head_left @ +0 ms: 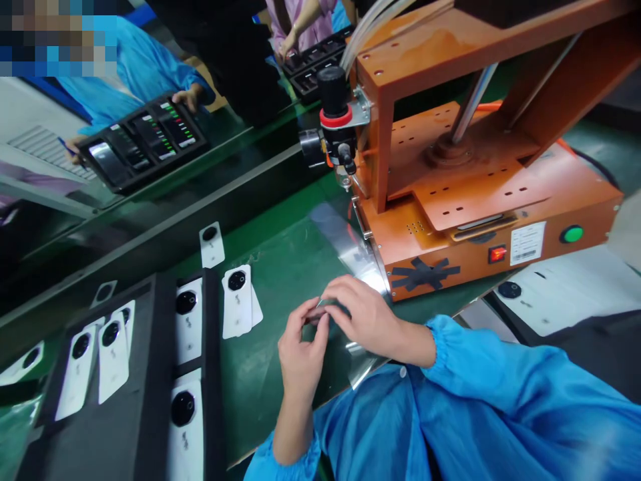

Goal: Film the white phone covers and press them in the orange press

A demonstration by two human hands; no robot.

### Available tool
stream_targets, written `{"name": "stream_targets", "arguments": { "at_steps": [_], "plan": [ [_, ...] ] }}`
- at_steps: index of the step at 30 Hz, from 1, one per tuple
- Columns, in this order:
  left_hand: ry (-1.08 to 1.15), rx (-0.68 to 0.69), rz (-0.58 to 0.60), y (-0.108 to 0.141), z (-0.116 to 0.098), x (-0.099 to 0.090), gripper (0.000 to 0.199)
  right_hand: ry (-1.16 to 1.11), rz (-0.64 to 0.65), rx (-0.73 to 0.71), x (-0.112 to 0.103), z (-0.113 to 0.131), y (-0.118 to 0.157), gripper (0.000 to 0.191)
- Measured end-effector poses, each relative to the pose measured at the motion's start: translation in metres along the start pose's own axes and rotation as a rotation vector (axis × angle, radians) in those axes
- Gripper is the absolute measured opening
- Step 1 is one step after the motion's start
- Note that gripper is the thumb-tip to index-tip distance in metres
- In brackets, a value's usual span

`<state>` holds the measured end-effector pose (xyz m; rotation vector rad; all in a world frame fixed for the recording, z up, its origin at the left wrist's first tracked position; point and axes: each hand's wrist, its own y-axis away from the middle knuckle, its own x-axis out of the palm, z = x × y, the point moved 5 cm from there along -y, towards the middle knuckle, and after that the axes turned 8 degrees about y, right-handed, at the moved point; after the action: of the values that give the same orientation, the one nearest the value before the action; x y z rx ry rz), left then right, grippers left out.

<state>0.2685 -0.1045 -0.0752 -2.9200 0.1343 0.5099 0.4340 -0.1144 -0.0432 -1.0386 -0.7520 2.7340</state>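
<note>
My left hand [302, 351] and my right hand [364, 319] meet over the green bench [280, 267], fingers curled and pinching close together. A small, thin, dark piece shows between the fingertips, too little of it to name. Both hands are closed. Left of them, white phone back covers [236, 304] with round black camera plates lie overlapped on the bench. A clear plastic film [363, 367] hangs at the bench edge beneath my right wrist, and another clear sheet [345, 244] lies beyond the hands.
An orange press machine [451, 247] stands at the right, with a regulator [335, 113] on its side. Black foam trays [135, 374] at the left hold more covers. Further covers [565, 294] lie at the right. Across the bench, a co-worker in blue holds a phone tray [145, 143].
</note>
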Motion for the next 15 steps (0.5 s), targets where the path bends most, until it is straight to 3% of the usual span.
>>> {"name": "stream_targets", "arguments": {
  "at_steps": [3,7,15],
  "plan": [
    [0.179,-0.1,-0.054,0.006,0.002,-0.001,0.037,-0.196,0.008,0.11,0.01,-0.01,-0.002,0.017],
    [0.264,-0.149,-0.148,0.003,0.006,-0.002,0.027,-0.241,0.013,0.132,0.012,-0.01,0.003,0.024],
    [0.104,-0.086,-0.106,0.005,-0.006,-0.006,0.015,0.197,0.052,-0.235,-0.009,0.013,-0.008,0.024]
  ]
}}
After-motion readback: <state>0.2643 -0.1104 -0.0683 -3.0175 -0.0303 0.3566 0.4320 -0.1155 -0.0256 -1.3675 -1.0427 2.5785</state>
